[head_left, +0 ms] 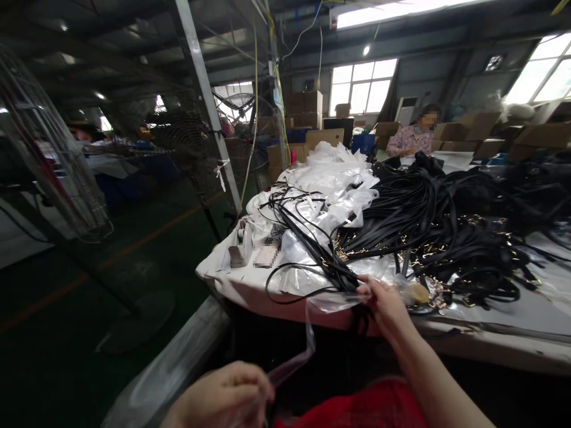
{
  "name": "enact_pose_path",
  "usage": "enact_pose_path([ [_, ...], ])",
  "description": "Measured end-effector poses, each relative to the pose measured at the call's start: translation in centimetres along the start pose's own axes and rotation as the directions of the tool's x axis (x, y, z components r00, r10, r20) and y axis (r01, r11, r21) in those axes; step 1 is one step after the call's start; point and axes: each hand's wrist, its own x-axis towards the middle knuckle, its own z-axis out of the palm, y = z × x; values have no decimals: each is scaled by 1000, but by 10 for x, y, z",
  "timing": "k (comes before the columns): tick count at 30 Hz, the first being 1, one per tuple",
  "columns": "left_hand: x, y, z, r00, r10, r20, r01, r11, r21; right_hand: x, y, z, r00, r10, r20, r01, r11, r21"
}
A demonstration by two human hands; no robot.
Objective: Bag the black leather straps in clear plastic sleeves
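My right hand is closed at the table's front edge on a bundle of thin black straps with gold-coloured metal clips. A clear plastic strip runs slackly from there down to my left hand. That hand is low in front of me, fingers curled and closed on the strip's lower end, slightly blurred. Beside my right wrist lies a yellowish round thing, partly hidden, among metal clips. A large heap of black straps covers the table's middle and right.
White plastic bags are piled on the white-covered table. A small grey block sits at its left corner. Standing fans and a metal post are to the left. Across the table is a person near cardboard boxes.
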Motion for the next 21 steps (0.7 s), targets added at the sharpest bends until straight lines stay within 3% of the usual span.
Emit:
enact_pose_path([
  [1, 19, -1, -1, 991, 45, -128, -44, 999, 9, -10, 9, 12, 999, -8, 38, 10, 999, -50],
  [3, 59, -3, 3, 910, 124, -395, -111, 992, 57, -37, 32, 38, 989, -1, 151, 24, 988, -151],
  [4, 77, -5, 8, 882, 116, -457, -111, 993, 37, -53, 46, 49, 975, 14, 222, 31, 980, -196],
  [6, 106, -9, 23, 919, 53, -391, -105, 988, -112, -86, 74, 67, 920, 74, 385, 41, 958, -283],
  [8, 123, -12, 45, 976, 8, -220, -65, 966, -251, -116, 97, 76, 823, 168, 543, 47, 932, -361],
  [10, 129, -11, 66, 992, 13, -125, -37, 980, -196, -137, 109, 77, 716, 255, 650, 50, 910, -412],
  [12, 126, -6, 80, 989, 57, -137, -62, 998, -33, -142, 105, 72, 619, 314, 720, 18, 911, -413],
  [14, 115, 3, 82, 978, 123, -166, -112, 991, 74, -131, 91, 62, 519, 349, 780, -97, 931, -352],
  [15, 107, 8, 79, 973, 158, -168, -142, 984, 104, -121, 82, 55, 523, 354, 775, -190, 935, -299],
  [16, 99, 11, 74, 969, 194, -152, -174, 975, 137, -108, 73, 47, 579, 355, 734, -281, 932, -229],
  [18, 83, 15, 59, 968, 237, -83, -214, 952, 221, -77, 55, 28, 775, 353, 524, -375, 924, -69],
  [19, 76, 14, 51, 971, 235, -37, -216, 937, 274, -61, 48, 18, 859, 337, 385, -362, 932, -6],
  [21, 68, 7, 36, 986, 158, 49, -164, 892, 421, -30, 36, -2, 947, 265, 182, -279, 959, 57],
])
